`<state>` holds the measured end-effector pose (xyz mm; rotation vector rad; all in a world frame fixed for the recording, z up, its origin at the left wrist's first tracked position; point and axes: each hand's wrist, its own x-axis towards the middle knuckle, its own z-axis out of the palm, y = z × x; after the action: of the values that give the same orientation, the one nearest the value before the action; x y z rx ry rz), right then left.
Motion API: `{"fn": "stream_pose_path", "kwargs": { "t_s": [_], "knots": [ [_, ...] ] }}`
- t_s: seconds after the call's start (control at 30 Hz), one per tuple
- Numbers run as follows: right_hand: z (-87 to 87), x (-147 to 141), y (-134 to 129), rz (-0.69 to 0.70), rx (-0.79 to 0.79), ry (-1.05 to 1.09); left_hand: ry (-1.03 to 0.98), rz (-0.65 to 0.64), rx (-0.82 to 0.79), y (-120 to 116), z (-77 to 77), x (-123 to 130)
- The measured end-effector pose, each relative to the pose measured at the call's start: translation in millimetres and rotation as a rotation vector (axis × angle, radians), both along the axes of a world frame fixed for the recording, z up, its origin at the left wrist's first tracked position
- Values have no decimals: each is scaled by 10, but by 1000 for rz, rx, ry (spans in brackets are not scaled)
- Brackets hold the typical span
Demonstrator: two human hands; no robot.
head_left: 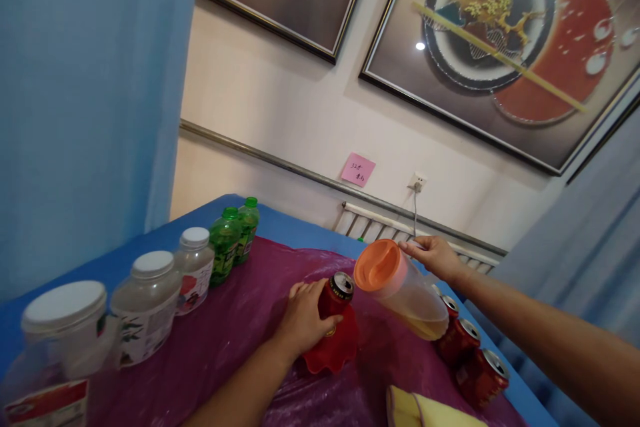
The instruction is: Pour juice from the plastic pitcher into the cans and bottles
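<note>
My left hand (306,319) is wrapped round a red drink can (332,300) with an opened top. Under the can lies a red scallop-edged dish (340,350). My right hand (425,255) grips the handle of a clear plastic pitcher (413,310) with an orange lid (381,267). The pitcher is tilted toward the can, its lid close to the can's top and apart from it. Some yellowish liquid sits low in the pitcher, and I cannot make out any stream. The handle is mostly hidden by my fingers.
Several clear jars with white lids (153,265) and two green bottles (225,243) line the left side. More red cans (483,377) stand along the right edge. A yellow cloth (425,410) lies in front on purple plastic sheeting (240,347). A wall and radiator (367,221) are behind.
</note>
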<state>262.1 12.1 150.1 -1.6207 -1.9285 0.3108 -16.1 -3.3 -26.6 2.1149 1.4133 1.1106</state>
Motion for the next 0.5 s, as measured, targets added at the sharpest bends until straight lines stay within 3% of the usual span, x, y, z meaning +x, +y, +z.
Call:
{"fn": "stream_pose_path", "kwargs": {
  "t_s": [0.5],
  "knots": [
    [25,5,-11,-16,-31,-23,-5,-11,-6,1,14,-1]
  ]
}}
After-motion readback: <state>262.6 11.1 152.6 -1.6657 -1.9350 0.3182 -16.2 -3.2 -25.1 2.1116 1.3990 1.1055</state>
